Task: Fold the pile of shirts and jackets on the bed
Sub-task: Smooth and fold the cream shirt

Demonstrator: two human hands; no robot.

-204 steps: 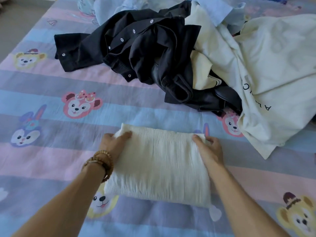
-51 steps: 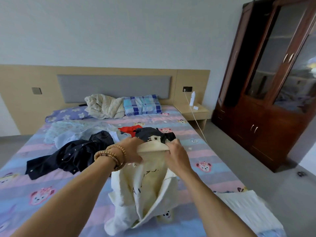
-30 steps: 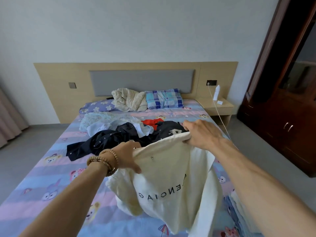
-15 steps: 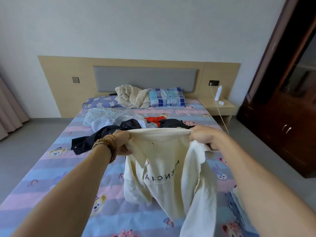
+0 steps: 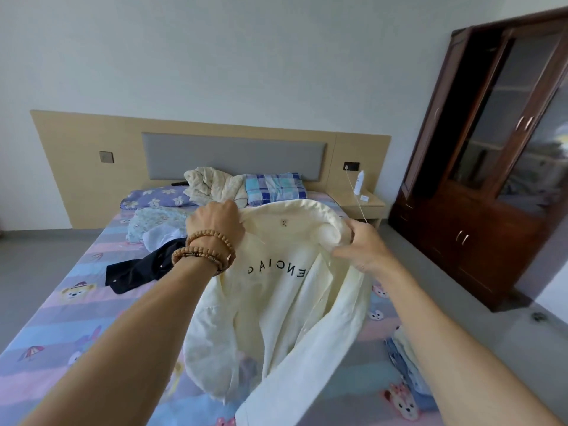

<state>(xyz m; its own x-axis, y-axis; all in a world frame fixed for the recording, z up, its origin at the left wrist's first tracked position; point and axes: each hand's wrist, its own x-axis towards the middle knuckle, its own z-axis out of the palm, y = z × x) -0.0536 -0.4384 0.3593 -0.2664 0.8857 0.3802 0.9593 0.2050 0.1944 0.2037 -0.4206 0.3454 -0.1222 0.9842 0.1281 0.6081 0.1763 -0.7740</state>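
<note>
While cream jacket [image 5: 285,290] is pinched at collar by both hands [image 5: 215,222] [image 5: 362,244], folded stack [image 5: 405,361] is done, pile [image 5: 147,256] remains.

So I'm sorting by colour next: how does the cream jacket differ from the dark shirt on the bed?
The cream jacket is held up off the bed by both hands, left hand and right hand, at its collar; the dark shirt lies crumpled on the sheet, untouched. The jacket is pale with black lettering showing; the shirt is near-black with small light snaps. Neither is folded yet.
</note>
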